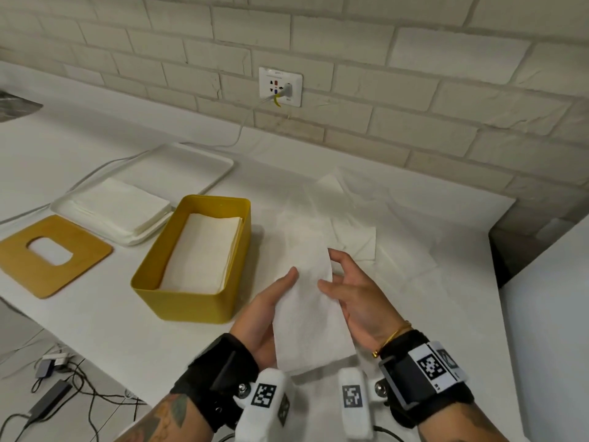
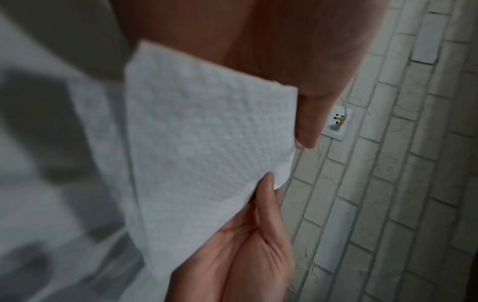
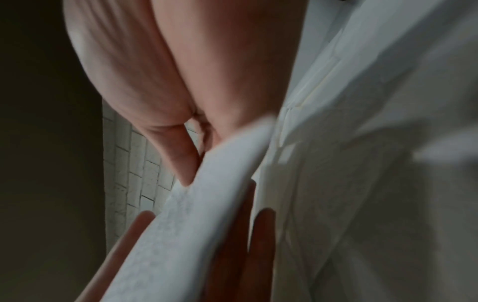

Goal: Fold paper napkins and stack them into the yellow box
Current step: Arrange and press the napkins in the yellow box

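Note:
Above the counter's front edge I hold a folded white napkin [image 1: 310, 314] between both hands. My left hand [image 1: 266, 309] grips its left long edge, thumb on top and fingers underneath. My right hand [image 1: 357, 301] pinches the right edge, with the thumb on the paper and the forefinger at the far corner. In the left wrist view the napkin [image 2: 201, 143] fills the middle. In the right wrist view the napkin [image 3: 207, 204] is seen edge-on under my right hand [image 3: 178, 151]. The yellow box [image 1: 188, 303] stands open just left of my hands and holds a stack of folded napkins [image 1: 204, 250].
A white tray [image 1: 197, 167] behind the box carries a pile of unfolded napkins [image 1: 121, 202]. The yellow lid [image 1: 22, 253] lies flat at the far left. Loose napkins [image 1: 353, 231] are spread on the counter behind my hands. A brick wall with a socket [image 1: 280, 86] backs the counter.

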{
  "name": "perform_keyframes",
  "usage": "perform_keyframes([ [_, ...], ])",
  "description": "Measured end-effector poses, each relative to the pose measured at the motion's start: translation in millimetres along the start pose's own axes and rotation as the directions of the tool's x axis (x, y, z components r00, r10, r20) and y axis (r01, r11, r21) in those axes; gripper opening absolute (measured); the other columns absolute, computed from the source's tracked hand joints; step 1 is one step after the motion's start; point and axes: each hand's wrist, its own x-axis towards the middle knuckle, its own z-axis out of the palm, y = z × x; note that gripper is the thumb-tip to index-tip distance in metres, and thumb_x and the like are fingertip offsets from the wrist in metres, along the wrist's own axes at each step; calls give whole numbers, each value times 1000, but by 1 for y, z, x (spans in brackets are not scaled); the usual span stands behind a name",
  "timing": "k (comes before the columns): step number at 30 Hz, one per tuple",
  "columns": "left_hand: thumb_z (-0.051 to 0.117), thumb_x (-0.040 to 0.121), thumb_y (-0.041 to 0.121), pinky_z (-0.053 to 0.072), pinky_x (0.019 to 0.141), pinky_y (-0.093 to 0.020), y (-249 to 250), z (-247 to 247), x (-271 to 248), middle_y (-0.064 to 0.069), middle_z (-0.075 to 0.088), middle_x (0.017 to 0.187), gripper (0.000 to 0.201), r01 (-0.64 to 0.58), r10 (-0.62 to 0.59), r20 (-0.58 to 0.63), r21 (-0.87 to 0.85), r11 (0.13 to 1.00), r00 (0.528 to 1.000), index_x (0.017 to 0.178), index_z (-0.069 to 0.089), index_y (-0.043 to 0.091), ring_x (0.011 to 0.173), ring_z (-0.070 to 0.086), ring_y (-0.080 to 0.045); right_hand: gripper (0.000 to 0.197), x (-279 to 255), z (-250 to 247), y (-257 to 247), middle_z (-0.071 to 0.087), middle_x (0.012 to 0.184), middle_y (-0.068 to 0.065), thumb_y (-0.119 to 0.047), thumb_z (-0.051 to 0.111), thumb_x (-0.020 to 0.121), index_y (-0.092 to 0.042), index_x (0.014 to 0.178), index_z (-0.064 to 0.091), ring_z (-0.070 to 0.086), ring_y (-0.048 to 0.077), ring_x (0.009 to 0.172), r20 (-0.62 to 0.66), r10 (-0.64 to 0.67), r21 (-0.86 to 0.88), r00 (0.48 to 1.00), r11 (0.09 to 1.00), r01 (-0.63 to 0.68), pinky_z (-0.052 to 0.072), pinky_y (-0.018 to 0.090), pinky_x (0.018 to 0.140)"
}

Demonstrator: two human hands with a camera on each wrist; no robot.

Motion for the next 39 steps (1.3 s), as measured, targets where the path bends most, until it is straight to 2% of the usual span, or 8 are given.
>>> perform_keyframes([
  [6,53,101,21,55,96,-53,16,-10,7,-27,65,130,40,-170,176,-138,54,984,975,136,59,3,118,64,-44,54,1,-1,6,74,116,15,3,56,99,-31,140,46,72,31,108,18,57,-46,998,997,-56,56,51,96],
  [12,56,99,16,54,96,-54,19,-21,4,-21,71,121,32,-241,261,-220,115,964,940,129,63,8,105,69,-38,20,19,-23,-22,75,102,5,-17,64,96,-20,116,65,74,18,82,-352,-134,-507,926,859,-68,57,28,66],
  [15,56,100,18,52,98,-53,14,-23,2,-19,72,119,29,-235,254,-242,108,966,936,126,65,10,106,70,-37,29,38,-35,-30,70,103,3,-23,71,92,-16,118,61,72,15,81,-465,-116,-551,877,814,-184,52,24,60],
  [19,59,98,18,49,103,-55,7,-22,1,-20,72,119,31,-228,243,-269,84,970,932,127,66,10,108,68,-37,55,57,-37,-22,62,115,6,-33,82,81,-18,125,52,67,22,95,-457,-34,-666,889,676,-316,48,28,71],
  [26,57,100,18,54,93,-49,4,-24,-6,-18,74,112,27,-247,260,-282,81,966,924,123,67,9,95,72,-33,39,51,-47,-24,64,110,2,-22,87,78,-18,108,63,63,22,100,-428,-47,-649,903,711,-271,55,35,86],
  [31,58,99,19,53,96,-50,1,-29,-8,-20,74,113,28,-239,249,-294,71,968,923,123,67,7,97,72,-35,28,14,-80,-43,63,68,-4,-18,86,77,-17,102,73,55,12,60,-355,70,-656,932,691,-302,40,23,54],
  [34,58,99,19,54,94,-49,-2,-29,-6,-20,74,111,27,-231,240,-292,66,971,926,121,68,7,93,73,-34,27,5,-81,-38,71,76,-3,-34,85,79,-19,98,74,64,11,68,-315,193,-713,929,598,-366,47,24,64],
  [39,59,99,21,56,87,-48,-3,-28,-1,-19,75,108,28,-215,223,-287,58,975,932,121,67,7,90,74,-34,39,32,-69,-21,68,84,7,-40,86,77,-8,90,68,66,23,78,-361,127,-595,924,731,-333,56,34,75],
])
